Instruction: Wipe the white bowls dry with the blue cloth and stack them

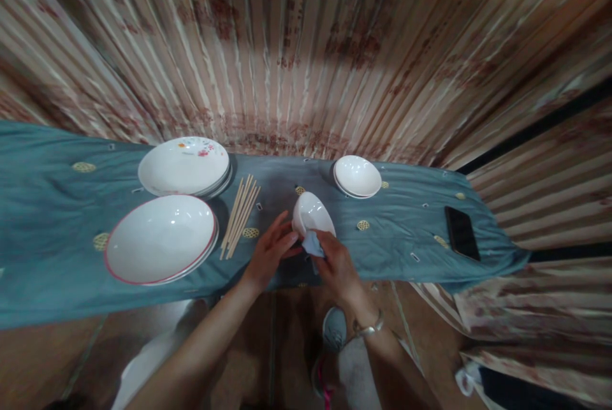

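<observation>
A small white bowl [314,213] is tipped on its side between my hands, its shiny inside facing right. My right hand [338,264] pinches a pale blue cloth [313,244] against the bowl's near rim. Close by on the left, my left hand [269,252] has its fingers spread, with the fingertips at the bowl's outer wall; whether they bear its weight I cannot tell. Several wooden chopsticks [241,217] lie loosely together left of that hand. Behind and to the right stands a short stack of small white bowls [357,176].
Stacked floral plates [184,168] and large red-rimmed bowls [160,241] occupy the left side. A black phone [461,233] lies at the right on the blue-green tablecloth [396,257]. Pleated curtains [306,65] hang right behind the narrow table.
</observation>
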`<move>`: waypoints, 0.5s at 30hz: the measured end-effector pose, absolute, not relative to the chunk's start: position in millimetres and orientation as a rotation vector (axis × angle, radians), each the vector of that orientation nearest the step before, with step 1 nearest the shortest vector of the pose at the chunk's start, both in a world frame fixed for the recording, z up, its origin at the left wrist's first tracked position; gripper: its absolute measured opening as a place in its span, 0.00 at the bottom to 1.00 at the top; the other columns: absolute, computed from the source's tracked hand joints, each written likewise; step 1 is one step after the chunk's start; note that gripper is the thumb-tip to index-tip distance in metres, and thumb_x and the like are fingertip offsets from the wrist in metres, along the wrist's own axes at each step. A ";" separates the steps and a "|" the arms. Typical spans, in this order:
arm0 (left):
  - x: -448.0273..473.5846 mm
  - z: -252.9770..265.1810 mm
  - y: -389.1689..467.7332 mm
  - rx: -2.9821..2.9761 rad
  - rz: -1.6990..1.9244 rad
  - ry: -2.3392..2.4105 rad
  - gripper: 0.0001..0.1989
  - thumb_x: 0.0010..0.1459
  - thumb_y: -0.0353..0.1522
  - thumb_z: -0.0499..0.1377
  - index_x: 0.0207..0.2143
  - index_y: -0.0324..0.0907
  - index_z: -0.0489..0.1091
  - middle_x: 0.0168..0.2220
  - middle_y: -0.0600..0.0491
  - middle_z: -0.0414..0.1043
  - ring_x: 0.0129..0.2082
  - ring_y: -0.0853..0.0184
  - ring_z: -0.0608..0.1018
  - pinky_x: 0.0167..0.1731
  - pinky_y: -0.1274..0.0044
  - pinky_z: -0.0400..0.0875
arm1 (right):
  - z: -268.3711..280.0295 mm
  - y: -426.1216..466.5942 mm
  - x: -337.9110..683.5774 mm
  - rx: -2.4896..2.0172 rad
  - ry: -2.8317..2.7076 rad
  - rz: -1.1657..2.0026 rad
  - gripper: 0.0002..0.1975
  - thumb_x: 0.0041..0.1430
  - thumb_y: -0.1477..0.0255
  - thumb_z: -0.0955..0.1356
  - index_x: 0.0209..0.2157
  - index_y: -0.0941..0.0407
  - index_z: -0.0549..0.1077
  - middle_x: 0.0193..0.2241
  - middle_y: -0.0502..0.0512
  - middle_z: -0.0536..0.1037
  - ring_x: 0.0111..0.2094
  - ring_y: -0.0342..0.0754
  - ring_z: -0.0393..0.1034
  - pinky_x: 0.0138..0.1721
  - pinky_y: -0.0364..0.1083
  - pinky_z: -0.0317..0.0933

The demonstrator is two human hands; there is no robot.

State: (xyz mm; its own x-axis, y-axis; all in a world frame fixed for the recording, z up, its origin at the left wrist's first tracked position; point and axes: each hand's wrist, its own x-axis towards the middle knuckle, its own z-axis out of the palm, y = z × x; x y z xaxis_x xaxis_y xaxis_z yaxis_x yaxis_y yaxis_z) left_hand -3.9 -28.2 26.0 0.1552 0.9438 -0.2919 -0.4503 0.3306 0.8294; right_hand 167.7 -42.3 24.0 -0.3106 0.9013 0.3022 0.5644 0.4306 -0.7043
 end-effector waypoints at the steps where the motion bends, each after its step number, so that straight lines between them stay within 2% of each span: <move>1: -3.8 26.6 -28.0 0.644 1.116 0.924 0.35 0.50 0.37 0.67 0.60 0.46 0.64 0.55 0.44 0.72 0.51 0.54 0.76 0.47 0.60 0.75 | 25.8 -41.8 168.6 -1.237 -1.974 0.624 0.22 0.56 0.80 0.62 0.52 0.55 0.70 0.45 0.60 0.78 0.47 0.53 0.72 0.50 0.52 0.68; 5: -4.1 29.7 -28.4 0.625 1.126 0.922 0.33 0.50 0.37 0.67 0.59 0.44 0.65 0.56 0.44 0.71 0.54 0.53 0.74 0.51 0.59 0.73 | 33.0 -40.6 171.7 -1.294 -1.796 0.668 0.18 0.55 0.77 0.62 0.46 0.54 0.74 0.40 0.57 0.79 0.41 0.52 0.73 0.44 0.50 0.69; 9: -6.1 29.9 -27.8 0.641 1.146 0.974 0.32 0.52 0.39 0.66 0.58 0.43 0.66 0.55 0.43 0.71 0.56 0.52 0.73 0.52 0.57 0.71 | 36.9 -36.2 176.8 -1.334 -1.414 0.874 0.09 0.55 0.71 0.67 0.38 0.54 0.78 0.32 0.52 0.81 0.33 0.50 0.74 0.39 0.48 0.69; 15: -11.9 23.6 -23.8 0.629 1.274 1.104 0.25 0.55 0.44 0.62 0.53 0.44 0.70 0.60 0.46 0.67 0.65 0.56 0.62 0.63 0.63 0.58 | 29.2 -25.0 185.8 -1.105 -0.649 1.242 0.12 0.50 0.64 0.75 0.37 0.53 0.78 0.34 0.50 0.83 0.34 0.47 0.78 0.38 0.44 0.72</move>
